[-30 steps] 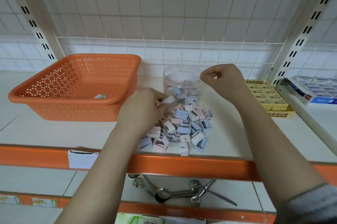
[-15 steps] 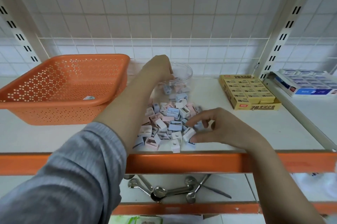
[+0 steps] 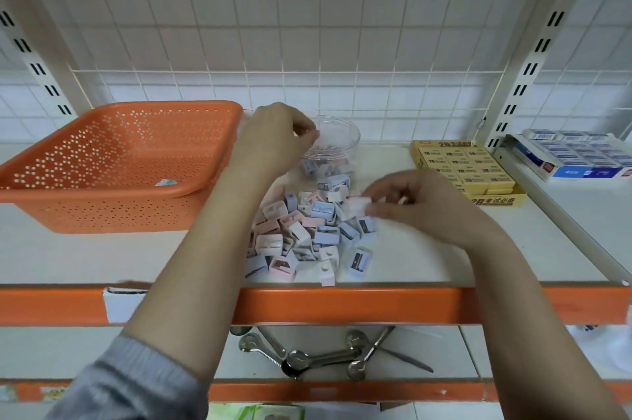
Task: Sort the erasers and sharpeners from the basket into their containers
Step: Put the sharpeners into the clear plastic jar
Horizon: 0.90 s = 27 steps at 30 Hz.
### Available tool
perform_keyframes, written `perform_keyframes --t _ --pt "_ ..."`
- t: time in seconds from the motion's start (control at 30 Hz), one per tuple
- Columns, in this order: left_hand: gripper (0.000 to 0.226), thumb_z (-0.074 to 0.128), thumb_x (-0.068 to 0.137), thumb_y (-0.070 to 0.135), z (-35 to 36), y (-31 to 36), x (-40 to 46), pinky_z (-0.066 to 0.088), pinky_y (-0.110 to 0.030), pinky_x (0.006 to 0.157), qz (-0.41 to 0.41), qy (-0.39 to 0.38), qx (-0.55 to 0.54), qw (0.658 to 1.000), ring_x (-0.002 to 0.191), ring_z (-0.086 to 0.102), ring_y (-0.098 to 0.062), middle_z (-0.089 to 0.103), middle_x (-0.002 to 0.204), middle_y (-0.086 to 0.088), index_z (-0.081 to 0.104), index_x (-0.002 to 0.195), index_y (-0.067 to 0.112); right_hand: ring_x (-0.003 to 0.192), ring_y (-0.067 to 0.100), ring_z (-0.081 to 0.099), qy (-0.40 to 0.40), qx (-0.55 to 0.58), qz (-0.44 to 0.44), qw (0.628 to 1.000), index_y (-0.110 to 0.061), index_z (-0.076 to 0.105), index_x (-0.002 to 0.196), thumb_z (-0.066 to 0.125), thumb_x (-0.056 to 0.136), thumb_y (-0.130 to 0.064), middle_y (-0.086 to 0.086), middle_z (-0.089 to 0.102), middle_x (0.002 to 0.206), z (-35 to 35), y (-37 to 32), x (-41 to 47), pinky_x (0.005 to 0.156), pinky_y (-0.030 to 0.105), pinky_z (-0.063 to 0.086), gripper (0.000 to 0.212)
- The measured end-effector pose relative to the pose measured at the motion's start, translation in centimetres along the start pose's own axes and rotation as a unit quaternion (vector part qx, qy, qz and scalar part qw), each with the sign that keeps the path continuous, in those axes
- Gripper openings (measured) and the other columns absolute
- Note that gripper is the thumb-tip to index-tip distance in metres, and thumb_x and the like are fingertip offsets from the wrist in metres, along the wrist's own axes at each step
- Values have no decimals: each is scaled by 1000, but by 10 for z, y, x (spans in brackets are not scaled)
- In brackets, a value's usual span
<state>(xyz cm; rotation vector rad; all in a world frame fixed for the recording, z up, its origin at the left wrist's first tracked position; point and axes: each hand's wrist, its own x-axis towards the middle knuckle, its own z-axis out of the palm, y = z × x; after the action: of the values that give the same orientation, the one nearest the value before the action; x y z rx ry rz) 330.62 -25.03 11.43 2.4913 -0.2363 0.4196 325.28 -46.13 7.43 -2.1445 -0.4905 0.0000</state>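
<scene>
A pile of pastel pink, blue and white sharpeners (image 3: 309, 234) lies on the white shelf in front of a clear round jar (image 3: 345, 137) that holds several sharpeners. My left hand (image 3: 273, 140) hovers at the jar's left rim with its fingertips curled together; whether anything is in them is hidden. My right hand (image 3: 424, 205) is at the pile's right edge and pinches a pale sharpener (image 3: 359, 205). The orange perforated basket (image 3: 113, 132) stands to the left with one small item (image 3: 166, 182) inside. A yellow box of erasers (image 3: 466, 169) sits to the right.
A blue and white box of erasers (image 3: 574, 156) lies on the neighbouring shelf at far right. A wire grid backs the shelf. The orange front rail (image 3: 342, 305) runs below the pile. Metal spoons and scissors (image 3: 314, 356) lie on the lower shelf.
My left hand went from the pile up to the jar's rim and stays there. My right hand dropped from the jar to the pile, then lifted a pale sharpener.
</scene>
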Motion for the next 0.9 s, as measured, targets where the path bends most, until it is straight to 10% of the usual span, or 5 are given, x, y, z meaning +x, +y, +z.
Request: perform_keyframes --t 0.27,0.6,0.9 --pt "30 75 72 44 -2 -8 -83 43 -9 62 19 -140 -61 988 72 59 3 64 78 24 73 99 32 52 -7 52 127 -10 -1 992 -18 70 86 75 80 -26 -7 61 64 -20 -15 81 54 4 39 12" --pt "41 84 65 34 2 -10 -103 45 -13 73 8 -250 -58 967 81 60 1 69 88 14 73 104 31 74 8 58 62 -138 55 987 -6 73 85 75 79 -23 -4 64 78 4 2 131 70 23 42 18" --pt "37 83 67 33 5 -13 -100 39 -6 64 -6 -252 -69 965 68 55 7 66 79 18 73 102 28 67 -11 55 123 -62 22 990 -15 71 83 66 86 -19 -11 66 80 -3 3 86 56 -2 35 7"
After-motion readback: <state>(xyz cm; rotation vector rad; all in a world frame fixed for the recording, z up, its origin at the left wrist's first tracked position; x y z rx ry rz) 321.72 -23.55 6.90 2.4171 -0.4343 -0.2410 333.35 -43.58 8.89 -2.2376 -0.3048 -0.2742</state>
